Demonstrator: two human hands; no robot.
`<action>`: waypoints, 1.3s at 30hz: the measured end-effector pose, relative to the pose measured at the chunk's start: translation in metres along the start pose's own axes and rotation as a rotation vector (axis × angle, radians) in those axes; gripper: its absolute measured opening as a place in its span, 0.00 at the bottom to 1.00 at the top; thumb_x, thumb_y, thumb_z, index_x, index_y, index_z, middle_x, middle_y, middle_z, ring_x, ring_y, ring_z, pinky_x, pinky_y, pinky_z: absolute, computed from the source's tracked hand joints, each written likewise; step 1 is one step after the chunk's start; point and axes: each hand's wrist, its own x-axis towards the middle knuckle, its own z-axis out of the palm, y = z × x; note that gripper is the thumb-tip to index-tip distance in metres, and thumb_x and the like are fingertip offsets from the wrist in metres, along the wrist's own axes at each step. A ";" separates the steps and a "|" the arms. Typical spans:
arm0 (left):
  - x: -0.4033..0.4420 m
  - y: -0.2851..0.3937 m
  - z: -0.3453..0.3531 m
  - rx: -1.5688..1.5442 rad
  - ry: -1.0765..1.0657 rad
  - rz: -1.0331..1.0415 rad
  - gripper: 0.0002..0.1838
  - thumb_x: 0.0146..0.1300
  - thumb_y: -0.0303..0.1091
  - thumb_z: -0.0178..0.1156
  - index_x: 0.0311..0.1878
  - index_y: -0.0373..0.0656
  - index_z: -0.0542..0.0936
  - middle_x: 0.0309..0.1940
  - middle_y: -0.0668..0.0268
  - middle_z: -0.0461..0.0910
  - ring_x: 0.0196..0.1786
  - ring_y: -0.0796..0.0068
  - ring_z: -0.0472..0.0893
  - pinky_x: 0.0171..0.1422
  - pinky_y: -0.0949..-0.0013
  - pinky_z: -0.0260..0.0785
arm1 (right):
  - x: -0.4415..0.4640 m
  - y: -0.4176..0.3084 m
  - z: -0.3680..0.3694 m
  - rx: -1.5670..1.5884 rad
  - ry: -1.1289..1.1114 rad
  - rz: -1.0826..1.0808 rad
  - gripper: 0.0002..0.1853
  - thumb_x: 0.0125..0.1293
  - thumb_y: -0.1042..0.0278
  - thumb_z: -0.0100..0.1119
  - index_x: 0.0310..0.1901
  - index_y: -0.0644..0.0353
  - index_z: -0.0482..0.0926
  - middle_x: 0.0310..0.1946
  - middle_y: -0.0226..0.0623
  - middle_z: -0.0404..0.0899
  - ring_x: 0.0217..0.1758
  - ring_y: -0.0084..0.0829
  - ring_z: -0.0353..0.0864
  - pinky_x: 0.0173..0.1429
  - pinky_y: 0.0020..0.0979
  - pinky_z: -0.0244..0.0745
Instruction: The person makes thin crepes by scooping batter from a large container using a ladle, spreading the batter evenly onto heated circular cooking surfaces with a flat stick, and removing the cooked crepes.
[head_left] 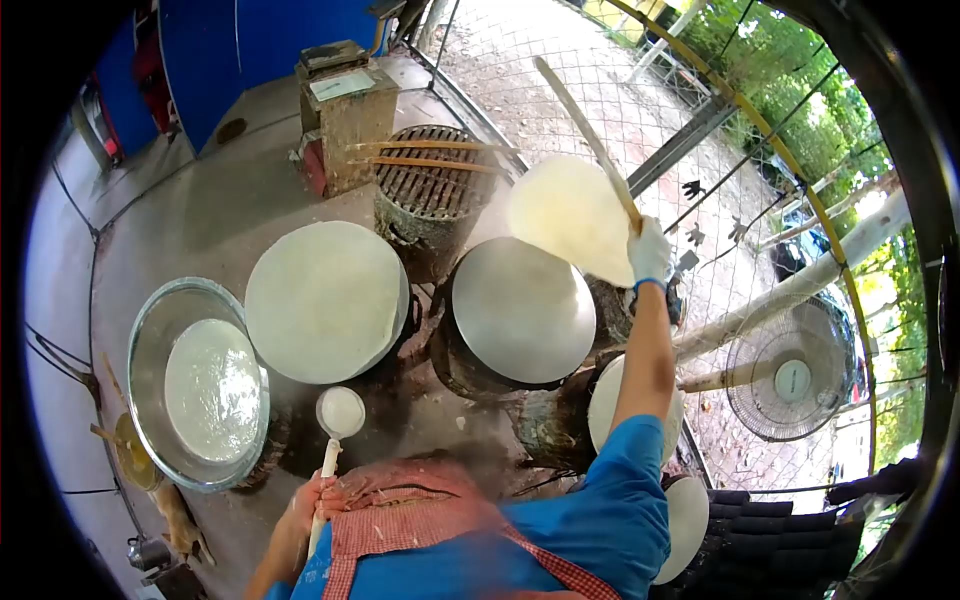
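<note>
My left hand [315,505] is closed around the pale handle of a ladle [341,412], whose round bowl looks coated in white. My right hand [650,255], in a white glove, grips a long flat wooden stick [588,125] pointing up and away. A thin pale round pancake [560,212] hangs along that stick, beside the far edge of a bare, shiny round griddle [523,312]. To its left, another griddle carries a wide pale pancake [322,300] covering nearly its whole top. A metal basin [142,400] at the left holds white batter [215,385].
A slatted drum [430,175] with wooden sticks across it stands beyond the griddles, near a worn wooden box [350,120]. Pale round stacks [602,400] sit by my right arm. A fan [790,375] and wire fence line the right side.
</note>
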 end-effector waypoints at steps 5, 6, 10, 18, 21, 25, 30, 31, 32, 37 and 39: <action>0.000 0.023 -0.002 -0.051 -0.062 0.054 0.04 0.69 0.38 0.46 0.37 0.52 0.68 0.17 0.73 0.61 0.16 0.84 0.59 0.16 0.80 0.51 | 0.104 -0.100 -0.035 -0.064 -0.196 -0.296 0.14 0.60 0.61 0.47 0.42 0.58 0.77 0.39 0.49 0.80 0.44 0.47 0.79 0.48 0.45 0.73; -0.003 0.022 0.012 -0.075 -0.077 0.080 0.03 0.69 0.37 0.45 0.39 0.53 0.68 0.17 0.73 0.60 0.16 0.84 0.59 0.16 0.80 0.50 | 0.123 -0.126 -0.036 -0.084 -0.252 -0.314 0.15 0.59 0.61 0.47 0.42 0.58 0.78 0.41 0.49 0.80 0.45 0.47 0.79 0.50 0.44 0.72; 0.008 0.013 0.029 -0.124 -0.059 0.244 0.12 0.70 0.36 0.44 0.54 0.61 0.67 0.18 0.73 0.59 0.15 0.85 0.58 0.15 0.80 0.50 | 0.182 -0.216 -0.022 -0.049 -0.298 -0.367 0.14 0.54 0.64 0.52 0.38 0.64 0.80 0.37 0.51 0.81 0.39 0.45 0.82 0.44 0.41 0.76; 0.034 -0.006 0.041 -0.404 -0.192 0.373 0.14 0.70 0.36 0.44 0.56 0.60 0.70 0.16 0.73 0.59 0.14 0.85 0.57 0.15 0.80 0.52 | 0.298 -0.195 0.126 1.200 -0.728 0.403 0.11 0.53 0.68 0.60 0.17 0.55 0.70 0.10 0.28 0.65 0.09 0.24 0.61 0.13 0.27 0.53; 0.034 -0.012 0.056 -0.594 -0.232 0.375 0.13 0.69 0.36 0.44 0.55 0.59 0.71 0.15 0.73 0.58 0.13 0.84 0.57 0.15 0.79 0.52 | 0.246 -0.199 0.202 1.555 -0.558 0.497 0.09 0.51 0.70 0.58 0.16 0.56 0.71 0.11 0.31 0.67 0.09 0.25 0.62 0.12 0.27 0.55; 0.031 -0.013 0.087 -0.755 -0.161 0.404 0.08 0.67 0.39 0.47 0.37 0.49 0.74 0.13 0.73 0.57 0.12 0.83 0.57 0.14 0.79 0.51 | 0.173 -0.222 0.309 1.860 -0.399 0.737 0.05 0.49 0.77 0.54 0.30 0.59 0.76 0.20 0.33 0.72 0.19 0.29 0.70 0.21 0.29 0.65; 0.021 -0.017 0.077 -0.757 -0.090 0.537 0.16 0.66 0.42 0.49 0.23 0.46 0.67 0.12 0.72 0.59 0.11 0.83 0.56 0.11 0.77 0.51 | 0.087 -0.219 0.384 0.976 -0.084 0.888 0.28 0.55 0.41 0.59 0.33 0.66 0.78 0.23 0.40 0.78 0.19 0.37 0.75 0.21 0.38 0.69; 0.017 -0.015 0.081 -0.793 -0.113 0.545 0.13 0.66 0.41 0.48 0.27 0.45 0.70 0.13 0.72 0.59 0.11 0.83 0.56 0.12 0.78 0.52 | 0.080 -0.208 0.399 0.516 -0.168 0.774 0.31 0.56 0.38 0.57 0.32 0.68 0.78 0.23 0.42 0.80 0.21 0.39 0.76 0.23 0.39 0.71; 0.012 -0.013 0.083 -0.825 -0.143 0.555 0.11 0.66 0.40 0.48 0.32 0.45 0.73 0.13 0.72 0.58 0.11 0.83 0.56 0.12 0.78 0.52 | 0.071 -0.208 0.380 0.532 -0.193 0.695 0.33 0.55 0.35 0.55 0.30 0.68 0.78 0.22 0.45 0.80 0.22 0.43 0.77 0.25 0.42 0.71; 0.003 -0.005 0.031 -0.785 -0.344 0.716 0.15 0.68 0.37 0.45 0.53 0.45 0.73 0.16 0.72 0.58 0.14 0.83 0.57 0.14 0.78 0.54 | 0.038 -0.260 0.307 1.216 -0.384 0.241 0.21 0.61 0.53 0.57 0.38 0.70 0.78 0.27 0.37 0.80 0.26 0.31 0.73 0.28 0.34 0.67; -0.011 0.000 0.016 -0.804 -0.506 0.774 0.18 0.68 0.36 0.44 0.59 0.46 0.70 0.18 0.70 0.59 0.15 0.81 0.58 0.16 0.77 0.56 | 0.014 -0.301 0.276 1.257 -0.562 0.034 0.17 0.61 0.62 0.58 0.43 0.69 0.78 0.25 0.31 0.78 0.23 0.24 0.71 0.23 0.27 0.65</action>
